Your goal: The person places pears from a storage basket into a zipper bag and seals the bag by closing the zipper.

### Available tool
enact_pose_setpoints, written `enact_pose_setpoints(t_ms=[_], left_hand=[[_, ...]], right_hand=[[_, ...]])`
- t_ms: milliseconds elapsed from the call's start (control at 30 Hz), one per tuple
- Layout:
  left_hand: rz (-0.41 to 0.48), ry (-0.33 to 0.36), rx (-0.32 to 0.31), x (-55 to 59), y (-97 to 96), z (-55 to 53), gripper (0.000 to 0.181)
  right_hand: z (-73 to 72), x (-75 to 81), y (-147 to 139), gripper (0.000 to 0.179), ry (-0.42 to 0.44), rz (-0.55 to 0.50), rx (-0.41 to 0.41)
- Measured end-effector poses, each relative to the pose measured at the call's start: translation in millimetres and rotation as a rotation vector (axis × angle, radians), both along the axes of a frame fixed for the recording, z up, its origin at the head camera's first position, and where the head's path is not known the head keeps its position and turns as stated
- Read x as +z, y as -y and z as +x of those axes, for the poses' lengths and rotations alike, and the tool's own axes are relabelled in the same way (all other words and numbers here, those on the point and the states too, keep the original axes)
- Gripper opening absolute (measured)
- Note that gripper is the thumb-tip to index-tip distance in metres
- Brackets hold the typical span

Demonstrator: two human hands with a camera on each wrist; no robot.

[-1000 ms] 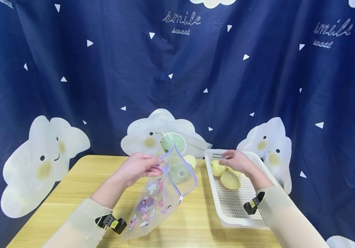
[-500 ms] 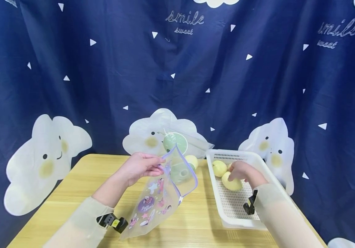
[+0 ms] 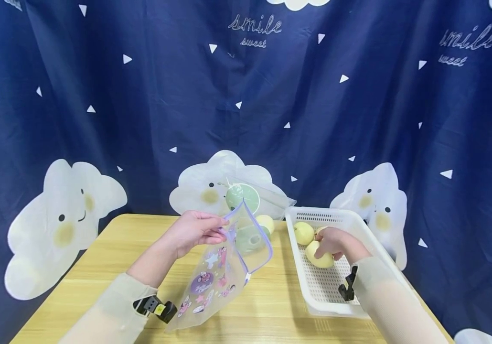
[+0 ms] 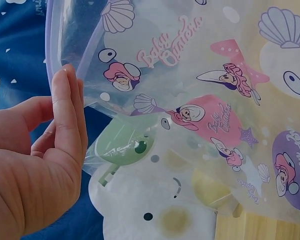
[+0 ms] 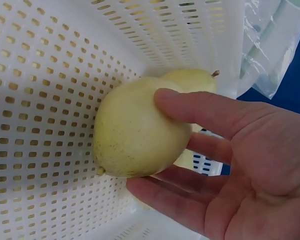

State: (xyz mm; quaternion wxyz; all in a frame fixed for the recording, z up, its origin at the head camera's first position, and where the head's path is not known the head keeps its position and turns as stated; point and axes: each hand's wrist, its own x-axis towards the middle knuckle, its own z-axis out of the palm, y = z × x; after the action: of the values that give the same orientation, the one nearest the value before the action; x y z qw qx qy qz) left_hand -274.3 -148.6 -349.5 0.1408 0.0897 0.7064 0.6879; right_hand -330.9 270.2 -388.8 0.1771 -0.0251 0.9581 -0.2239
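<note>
My left hand (image 3: 194, 233) pinches the upper rim of a translucent zip bag (image 3: 209, 286) with a purple zip edge and pink cartoon prints. The bag's mouth gapes toward the right, and its lower end hangs close over the table. In the left wrist view, the fingers lie along the purple edge. My right hand (image 3: 337, 240) reaches into a white basket (image 3: 299, 286) and grips a pale yellow pear (image 5: 137, 130). Its thumb lies on top and its fingers curl beneath. Another pear (image 3: 304, 233) sits just behind and left, and part of a third shows beyond the hand.
A clear bag (image 3: 272, 196) with a green print stands behind the zip bag, with a pale yellow round thing (image 3: 265, 223) showing beside it. Under everything is a wooden table (image 3: 130, 234). A dark blue curtain (image 3: 151, 119) hangs behind its back edge.
My right hand has gone down from above the basket's pears onto the front one and now grips it; that pear has shifted slightly. The left hand and zip bag have barely moved.
</note>
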Motion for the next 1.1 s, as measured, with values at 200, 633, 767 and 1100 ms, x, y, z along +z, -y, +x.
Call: enact_pose_setpoints(t_ms=[200,633,767,1100], left_hand=[[0.001,0.001,0.003,0.4,-1.3,1.6,0.039],[0.021,-0.002,0.01,-0.5,-0.5,-0.5,0.037],[0.028,0.007,0.015,-0.5,-0.9,-0.8,0.038],[0.061,0.025,0.041,-1.0,-3.9,-1.8,0.037]], right_hand=[[5.4,2.5,-5,0.058,-0.056,-0.009,0.04],[10.1,11.3,-13,0.067,-0.212,-0.286,-0.043],[13.2,10.7,-11,0.066,-0.296,-0.348,-0.085],[17.4,18.1,-5,0.074,-0.371,-0.428,-0.147]])
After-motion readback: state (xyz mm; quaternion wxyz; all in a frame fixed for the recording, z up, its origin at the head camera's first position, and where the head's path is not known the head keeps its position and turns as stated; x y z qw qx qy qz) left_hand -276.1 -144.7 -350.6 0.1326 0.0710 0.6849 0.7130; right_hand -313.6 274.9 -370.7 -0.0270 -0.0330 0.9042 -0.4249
